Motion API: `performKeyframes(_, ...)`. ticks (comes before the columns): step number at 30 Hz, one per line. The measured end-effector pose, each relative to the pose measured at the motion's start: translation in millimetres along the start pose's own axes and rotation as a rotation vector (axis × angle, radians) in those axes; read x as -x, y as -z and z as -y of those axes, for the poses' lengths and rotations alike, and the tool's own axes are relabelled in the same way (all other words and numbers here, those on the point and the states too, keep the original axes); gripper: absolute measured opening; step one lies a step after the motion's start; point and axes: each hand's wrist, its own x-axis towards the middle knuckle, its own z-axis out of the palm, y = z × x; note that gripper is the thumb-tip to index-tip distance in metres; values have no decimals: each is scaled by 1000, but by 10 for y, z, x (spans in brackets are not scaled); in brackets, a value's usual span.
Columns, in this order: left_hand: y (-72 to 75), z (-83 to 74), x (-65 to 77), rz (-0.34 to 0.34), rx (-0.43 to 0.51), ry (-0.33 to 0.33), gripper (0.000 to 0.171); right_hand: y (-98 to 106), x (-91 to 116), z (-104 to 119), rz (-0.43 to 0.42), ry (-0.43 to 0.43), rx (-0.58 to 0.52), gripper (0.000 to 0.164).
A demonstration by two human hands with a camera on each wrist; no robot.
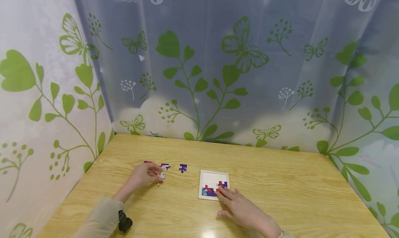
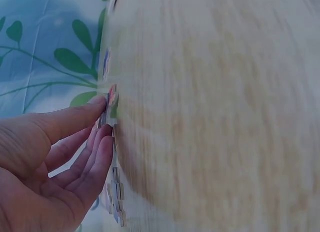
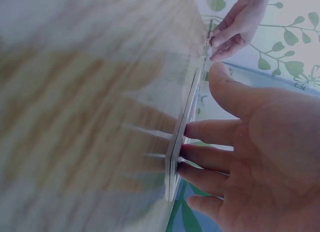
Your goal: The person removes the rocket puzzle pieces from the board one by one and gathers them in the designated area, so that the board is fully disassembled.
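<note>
We find the left hand (image 1: 144,176) over the left part of the table (image 1: 290,182), its thumb and fingertips pinching a piece (image 1: 161,176) at the edge of a loose group. Whether that piece is clear of the table we cannot tell; the left wrist view shows it nearly edge-on.

The tray (image 1: 210,179) lies to the right of the left hand, well apart from it and roughly level with it across the table. The tray is about square, so we record no long axis; its sides run nearly straight to and away from the person. A lone piece (image 1: 183,167) lies flat between the left hand and the tray, and another piece (image 1: 165,166) lies just beyond the left fingertips.

The right hand (image 1: 241,208) is much the nearer to the tray. We note it grasps nothing: its fingers are extended, with fingertips resting at the tray's near right corner, by the fitted pieces (image 1: 209,192) along the near edge. The curtain (image 1: 205,72) stands behind the table.
</note>
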Motion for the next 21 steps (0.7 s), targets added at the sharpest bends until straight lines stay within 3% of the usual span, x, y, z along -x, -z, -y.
performKeyframes(14, -62, -45, -2, 0, -100, -42, 18, -6, 0, -2, 2, -5, -9, 66)
performKeyframes(21, -74, -39, -3, -35, -113, -51, 13, 12, 5, -3, 3, -4, -17, 66)
